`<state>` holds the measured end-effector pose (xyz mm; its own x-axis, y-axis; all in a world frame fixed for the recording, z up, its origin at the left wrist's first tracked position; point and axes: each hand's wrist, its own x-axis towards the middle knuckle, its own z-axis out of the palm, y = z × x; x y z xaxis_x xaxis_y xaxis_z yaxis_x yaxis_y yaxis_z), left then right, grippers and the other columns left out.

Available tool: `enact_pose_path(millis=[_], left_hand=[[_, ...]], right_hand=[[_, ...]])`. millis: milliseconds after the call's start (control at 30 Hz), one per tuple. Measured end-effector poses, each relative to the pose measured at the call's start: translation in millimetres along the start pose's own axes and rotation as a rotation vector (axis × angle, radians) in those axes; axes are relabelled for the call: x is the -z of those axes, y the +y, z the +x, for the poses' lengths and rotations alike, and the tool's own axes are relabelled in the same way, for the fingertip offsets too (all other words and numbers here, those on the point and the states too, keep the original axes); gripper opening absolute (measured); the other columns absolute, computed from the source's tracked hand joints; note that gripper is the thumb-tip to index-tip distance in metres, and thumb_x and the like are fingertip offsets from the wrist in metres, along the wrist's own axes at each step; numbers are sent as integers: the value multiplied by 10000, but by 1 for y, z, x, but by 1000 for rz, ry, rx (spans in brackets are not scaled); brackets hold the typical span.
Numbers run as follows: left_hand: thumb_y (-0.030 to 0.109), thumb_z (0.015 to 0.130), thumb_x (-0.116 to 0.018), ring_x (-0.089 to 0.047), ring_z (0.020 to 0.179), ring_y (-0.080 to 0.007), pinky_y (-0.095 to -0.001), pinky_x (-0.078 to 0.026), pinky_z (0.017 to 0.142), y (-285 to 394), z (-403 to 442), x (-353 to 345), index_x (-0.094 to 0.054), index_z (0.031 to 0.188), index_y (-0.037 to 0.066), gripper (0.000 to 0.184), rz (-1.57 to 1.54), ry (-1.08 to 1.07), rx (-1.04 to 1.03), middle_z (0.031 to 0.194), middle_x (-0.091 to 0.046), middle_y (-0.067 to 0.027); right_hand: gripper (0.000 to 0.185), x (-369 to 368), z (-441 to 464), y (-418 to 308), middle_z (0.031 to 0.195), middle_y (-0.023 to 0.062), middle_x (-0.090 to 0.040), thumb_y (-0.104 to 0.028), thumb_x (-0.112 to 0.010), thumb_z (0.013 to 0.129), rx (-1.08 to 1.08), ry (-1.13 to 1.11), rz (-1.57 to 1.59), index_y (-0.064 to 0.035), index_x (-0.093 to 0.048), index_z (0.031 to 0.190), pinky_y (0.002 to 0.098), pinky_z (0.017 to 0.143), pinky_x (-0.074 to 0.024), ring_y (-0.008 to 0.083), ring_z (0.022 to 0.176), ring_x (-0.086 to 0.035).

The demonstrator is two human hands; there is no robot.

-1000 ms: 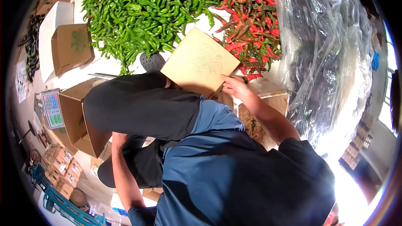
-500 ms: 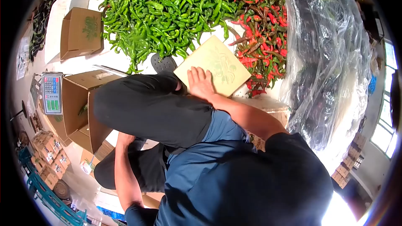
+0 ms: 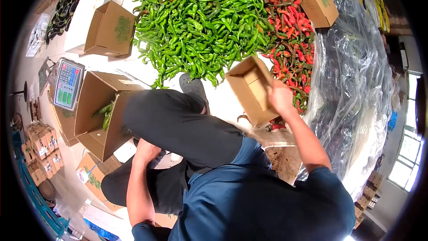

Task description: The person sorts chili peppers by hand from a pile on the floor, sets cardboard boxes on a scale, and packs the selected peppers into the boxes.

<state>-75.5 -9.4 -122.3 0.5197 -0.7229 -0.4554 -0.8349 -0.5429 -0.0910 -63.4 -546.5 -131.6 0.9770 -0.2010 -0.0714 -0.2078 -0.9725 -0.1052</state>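
Note:
My right hand (image 3: pixel 281 97) is closed over the right edge of a small cardboard box (image 3: pixel 242 93), whose open side faces up and shows a bare inside. The box is between a heap of green chili peppers (image 3: pixel 200 31) and a strip of red chili peppers (image 3: pixel 290 31). My left hand (image 3: pixel 147 151) is low beside my bent leg, and its fingers are mostly hidden there. Left of my knee stands a larger open carton (image 3: pixel 91 107) with a few green peppers (image 3: pixel 107 116) inside.
A digital scale (image 3: pixel 68 85) stands beside the carton. Another small box (image 3: pixel 109 29) leans near a white foam box (image 3: pixel 96 0); one more box (image 3: pixel 320 6) sits by the red peppers. Clear plastic sheeting (image 3: pixel 356 71) covers dark produce at right. Stacked cartons (image 3: pixel 42 143) stand far left.
The small box has turned from its printed side up to its open side up. My right hand went from lying flat on it to gripping its edge. The view has shifted.

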Motion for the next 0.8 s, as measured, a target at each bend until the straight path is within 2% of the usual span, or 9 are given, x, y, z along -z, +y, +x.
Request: enact_pose_path(millis=[67, 167, 333, 400, 500, 600, 667, 733, 800], left_hand=[[74, 839, -605, -646, 1046, -281, -372, -507, 881, -3, 0, -8, -696, 1045, 35, 228, -31, -89, -17, 1069, -710, -108], [76, 804, -639, -649, 959, -367, -430, -522, 820, -5, 0, 62, -666, 1022, 24, 226, -896, 45, 344, 981, -689, -175], [137, 816, -672, -629, 926, -414, -476, -520, 829, -2, -7, 94, -677, 966, 7, 198, -926, 83, 441, 961, -666, -228], [167, 832, -680, -630, 923, -410, -473, -521, 833, -7, -13, 92, -681, 938, -5, 202, -908, 8, 431, 949, -665, -234], [221, 859, -680, -641, 910, -369, -452, -526, 808, -19, -16, 126, -689, 889, -1, 224, -796, 45, 385, 908, -671, -214], [263, 872, -685, -639, 878, -343, -435, -525, 786, -30, -21, 133, -686, 830, -6, 273, -708, 107, 324, 855, -653, -181], [277, 876, -690, -635, 863, -339, -432, -523, 780, -36, -27, 152, -682, 813, -12, 297, -689, 119, 351, 833, -636, -166], [305, 879, -696, -625, 855, -350, -435, -514, 769, -45, -32, 166, -670, 795, -22, 338, -791, 162, 381, 820, -611, -162], [315, 878, -698, -620, 859, -357, -440, -510, 770, -57, -34, 168, -664, 778, -26, 357, -906, 187, 416, 836, -617, -168]], right_hand=[[256, 15, -2, 29, 917, 283, -668, -145, -579, 890, -199, -243, 129, 43, -614, 1060, 539, 825, -507, 468, 932, -637], [259, -2, -16, 83, 900, 338, -648, -149, -588, 853, -198, -276, 150, 80, -618, 969, 552, 830, -494, 503, 889, -632], [270, 50, 0, 45, 873, 328, -651, -174, -530, 912, -238, -147, 141, 68, -621, 988, 540, 759, -508, 471, 836, -648], [295, 86, 20, 13, 897, 305, -665, -210, -533, 935, -107, -11, 244, 57, -622, 1021, 497, 733, -525, 441, 834, -670], [347, 119, 78, -54, 995, 213, -717, -244, -543, 943, 33, 86, 594, 27, -639, 1138, 392, 821, -529, 304, 937, -710], [333, 128, 149, -155, 827, 50, -693, -195, -543, 878, 64, -218, 840, 24, -672, 1092, 308, 663, -498, 119, 701, -586], [290, 83, 197, -222, 748, 123, -695, -200, -558, 852, 197, -118, 959, 33, -688, 964, 366, 642, -514, 199, 644, -628], [275, 40, 243, -297, 703, 249, -664, -214, -593, 790, 209, 32, 954, 47, -672, 755, 462, 661, -535, 373, 667, -676], [258, 18, 273, -371, 791, 277, -684, -188, -606, 785, 123, -31, 774, 53, -699, 792, 494, 750, -548, 428, 788, -695]])
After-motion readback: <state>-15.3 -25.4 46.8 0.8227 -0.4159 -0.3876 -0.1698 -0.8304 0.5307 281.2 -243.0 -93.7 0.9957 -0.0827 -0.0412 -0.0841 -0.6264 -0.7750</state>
